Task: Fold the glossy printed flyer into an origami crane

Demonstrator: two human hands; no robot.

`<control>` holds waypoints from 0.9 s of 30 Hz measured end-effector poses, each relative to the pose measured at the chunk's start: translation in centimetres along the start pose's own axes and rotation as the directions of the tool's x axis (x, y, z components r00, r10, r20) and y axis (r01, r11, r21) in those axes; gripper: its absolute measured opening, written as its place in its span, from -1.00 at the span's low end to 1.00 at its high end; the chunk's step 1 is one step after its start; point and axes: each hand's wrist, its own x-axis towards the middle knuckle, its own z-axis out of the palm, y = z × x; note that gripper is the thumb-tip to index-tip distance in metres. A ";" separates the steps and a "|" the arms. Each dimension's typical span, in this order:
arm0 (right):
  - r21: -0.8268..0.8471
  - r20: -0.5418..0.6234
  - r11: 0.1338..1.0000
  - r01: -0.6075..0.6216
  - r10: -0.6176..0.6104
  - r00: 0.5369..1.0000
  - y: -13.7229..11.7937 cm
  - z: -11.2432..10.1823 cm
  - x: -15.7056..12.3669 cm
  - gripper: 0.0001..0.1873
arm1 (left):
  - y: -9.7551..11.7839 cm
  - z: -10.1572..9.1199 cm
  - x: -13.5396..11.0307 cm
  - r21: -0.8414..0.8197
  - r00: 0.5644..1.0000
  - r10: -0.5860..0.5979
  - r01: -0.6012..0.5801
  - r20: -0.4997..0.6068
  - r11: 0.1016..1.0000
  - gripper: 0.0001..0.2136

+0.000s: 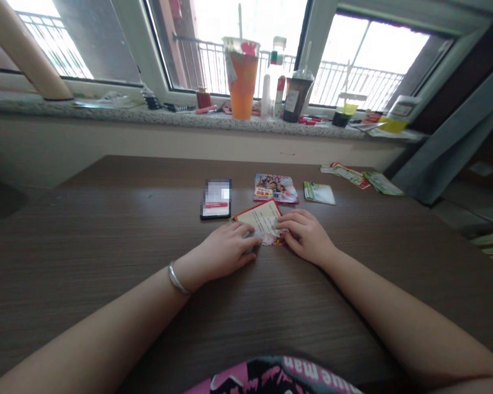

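On the table, a printed leaflet (258, 218) with a cream page and a red border lies at a slant between my hands. Its near edge shows a coloured picture part, which looks folded up. My left hand (229, 249), with a silver bangle on the wrist, presses its bent fingers on the leaflet's near left side. At the right edge, my right hand (306, 235) has its thumb and fingers closed on the paper. Just beyond the leaflet is a colourful flyer (276, 189). A phone (216, 198) with a lit screen lies to the left.
Right of the flyer sits a small stack of green and white cards (319, 193). More leaflets (351, 175) lie at the table's far right corner. The windowsill (181, 117) holds a tall orange drink cup (242, 82), a dark drink cup (296, 98) and several bottles.
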 end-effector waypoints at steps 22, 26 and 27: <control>0.098 0.013 0.995 0.003 -0.004 1.000 0.7 0.1 -0.2 -0.78 | -0.1 -0.2 0.6 -0.024 0.991 0.103 -0.106 -0.086 0.994 -0.85; 0.123 0.073 0.992 0.038 -0.047 0.996 0.8 0.3 -0.3 -0.81 | -0.3 -0.2 0.7 -0.016 0.997 0.035 -0.037 -0.075 0.999 -0.82; 0.132 0.089 0.990 0.051 -0.063 0.994 0.8 0.4 -0.3 -0.81 | -0.3 -0.2 0.7 -0.012 0.998 0.014 -0.015 -0.064 1.000 -0.81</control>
